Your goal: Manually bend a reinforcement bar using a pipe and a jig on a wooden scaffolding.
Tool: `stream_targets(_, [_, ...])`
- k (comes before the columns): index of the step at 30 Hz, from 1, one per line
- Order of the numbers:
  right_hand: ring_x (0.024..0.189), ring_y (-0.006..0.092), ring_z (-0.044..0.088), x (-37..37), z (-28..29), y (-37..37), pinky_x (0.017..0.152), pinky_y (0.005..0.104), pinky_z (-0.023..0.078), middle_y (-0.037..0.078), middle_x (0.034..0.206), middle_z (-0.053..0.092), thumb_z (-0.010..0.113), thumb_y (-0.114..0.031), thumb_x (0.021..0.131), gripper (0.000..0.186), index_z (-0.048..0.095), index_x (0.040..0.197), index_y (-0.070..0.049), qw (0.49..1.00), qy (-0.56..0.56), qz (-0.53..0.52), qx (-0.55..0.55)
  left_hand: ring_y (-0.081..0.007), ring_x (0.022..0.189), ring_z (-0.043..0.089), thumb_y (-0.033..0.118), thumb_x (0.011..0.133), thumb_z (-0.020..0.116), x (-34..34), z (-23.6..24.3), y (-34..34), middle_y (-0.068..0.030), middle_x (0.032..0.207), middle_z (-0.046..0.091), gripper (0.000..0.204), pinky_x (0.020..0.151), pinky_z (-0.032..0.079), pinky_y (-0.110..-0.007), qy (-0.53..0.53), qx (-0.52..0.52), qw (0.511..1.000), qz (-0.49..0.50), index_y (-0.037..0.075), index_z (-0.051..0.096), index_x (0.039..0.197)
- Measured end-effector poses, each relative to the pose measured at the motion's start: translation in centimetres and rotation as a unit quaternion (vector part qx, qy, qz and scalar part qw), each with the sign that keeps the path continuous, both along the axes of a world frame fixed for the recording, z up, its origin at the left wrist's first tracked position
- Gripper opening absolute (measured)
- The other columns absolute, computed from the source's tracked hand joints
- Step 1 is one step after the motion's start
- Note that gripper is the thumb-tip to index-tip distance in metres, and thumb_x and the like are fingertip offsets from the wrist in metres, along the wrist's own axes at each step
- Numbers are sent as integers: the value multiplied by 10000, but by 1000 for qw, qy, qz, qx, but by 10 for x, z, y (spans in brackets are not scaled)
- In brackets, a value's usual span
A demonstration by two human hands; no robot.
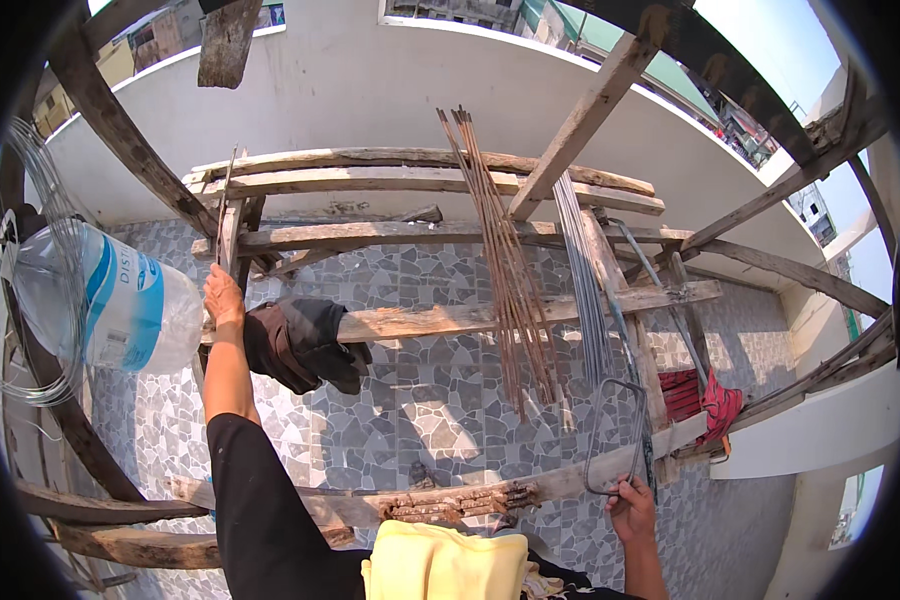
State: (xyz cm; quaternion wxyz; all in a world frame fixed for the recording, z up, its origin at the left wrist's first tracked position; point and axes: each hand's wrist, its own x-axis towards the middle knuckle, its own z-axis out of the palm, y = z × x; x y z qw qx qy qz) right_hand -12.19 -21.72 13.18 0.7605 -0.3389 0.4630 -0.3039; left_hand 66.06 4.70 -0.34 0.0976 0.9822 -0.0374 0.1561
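Far to the left, my left hand (225, 297) is closed at the lower end of a thin dark rod (228, 190), which stands up along a wooden post. The palm side is hidden. My right hand (632, 512), low on the right, pinches the lower corner of a bent metal stirrup (591, 440), a loop of thin grey bar. The stirrup tilts upward beside a long rusty-green pipe (635, 370). A bundle of brown rods (500, 250) and a bundle of grey rods (578, 270) lie across the wooden beams (420, 322) between my hands.
A large clear plastic bottle (135, 300) and a coil of wire (45, 330) hang at the left. Dark cloth (310, 340) drapes over the middle beam, and red cloth (720, 405) lies at the right. Timber posts and slanting poles (590, 120) surround the stone-patterned floor (410, 420).
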Motion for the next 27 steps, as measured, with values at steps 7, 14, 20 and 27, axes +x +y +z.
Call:
stream_targets(7, [628,204,661,-17,7,-12,578,356,578,151,841,683,608,-44,888,144,592,1029,-16,999,-32,-19,-16,-394,968,620,177,906,511,-51,89,-44,-218,1023,636,341,815,500,-506,-119,-69,977,-164,54,529,1224])
stream_targets(14, [663,190,675,-66,8,-26,602,351,579,147,857,685,604,-75,908,152,596,1045,-10,998,-45,-39,1,-278,961,652,74,875,434,-212,164,-110,-197,1076,674,414,883,476,-346,82,-249,904,-338,-74,570,1237])
stream_targets(20, [657,185,677,-106,-4,-79,604,342,582,145,867,690,618,-92,901,162,601,1040,-9,993,-98,-57,20,-133,967,627,26,871,466,-390,180,-203,-104,1127,651,376,855,483,-255,448,-526,634,-348,-81,576,1215])
stream_targets(27, [645,183,676,-150,-17,-188,598,342,587,151,858,689,616,-77,904,164,601,1044,6,988,-156,-11,1,-101,783,615,13,862,496,-501,145,-462,-39,938,673,291,698,483,-235,464,-537,617,-339,-38,649,1104])
